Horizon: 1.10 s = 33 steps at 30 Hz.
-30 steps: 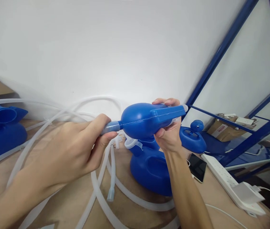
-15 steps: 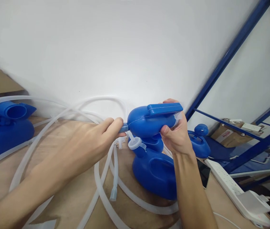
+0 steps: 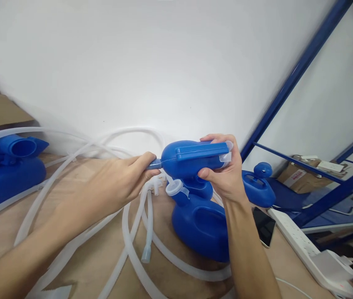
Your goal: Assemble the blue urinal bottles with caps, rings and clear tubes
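A blue plastic urinal bottle [image 3: 176,166] lies sideways in the air in front of the wall, its long handle facing up. My right hand [image 3: 226,178] is wrapped round its right end, where a translucent white cap shows. My left hand [image 3: 129,176] pinches the bluish translucent tube connector [image 3: 155,164] at the bottle's left end. How far the connector sits over the spout is hidden. Just below is a second blue urinal bottle [image 3: 192,226], standing on the table with a white cap [image 3: 174,187] at its neck.
Translucent hoses [image 3: 128,232] loop across the wooden table [image 3: 89,265]. Another blue bottle [image 3: 17,174] stands at the left, one more [image 3: 259,189] behind my right hand. A phone [image 3: 264,226], a power strip [image 3: 295,232] and a blue metal frame [image 3: 297,79] are on the right.
Both hands have shifted slightly left with the held bottle and connector. The right fingers have slid a little on the bottle, and more of its white cap shows.
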Each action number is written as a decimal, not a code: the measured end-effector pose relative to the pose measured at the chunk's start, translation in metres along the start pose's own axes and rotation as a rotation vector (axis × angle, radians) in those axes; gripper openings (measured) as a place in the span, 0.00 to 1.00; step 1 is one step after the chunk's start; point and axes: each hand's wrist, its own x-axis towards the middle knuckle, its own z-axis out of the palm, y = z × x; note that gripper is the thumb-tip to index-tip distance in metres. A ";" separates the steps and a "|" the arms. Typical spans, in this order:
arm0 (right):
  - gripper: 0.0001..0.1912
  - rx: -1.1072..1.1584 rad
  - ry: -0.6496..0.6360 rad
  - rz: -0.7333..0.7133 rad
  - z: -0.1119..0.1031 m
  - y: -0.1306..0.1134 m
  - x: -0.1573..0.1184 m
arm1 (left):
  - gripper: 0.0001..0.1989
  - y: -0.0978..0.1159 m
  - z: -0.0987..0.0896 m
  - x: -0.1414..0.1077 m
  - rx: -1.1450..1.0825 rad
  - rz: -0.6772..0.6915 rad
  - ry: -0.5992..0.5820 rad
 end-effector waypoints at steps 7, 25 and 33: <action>0.28 -0.100 0.046 0.016 0.006 -0.001 0.002 | 0.29 0.002 0.001 -0.003 0.302 -0.018 0.049; 0.30 -0.050 0.102 0.341 -0.004 -0.018 0.009 | 0.29 0.001 0.045 0.015 -0.740 -0.277 0.121; 0.31 -0.162 0.050 0.299 0.000 -0.014 0.007 | 0.26 0.008 0.042 0.011 -0.715 -0.261 0.188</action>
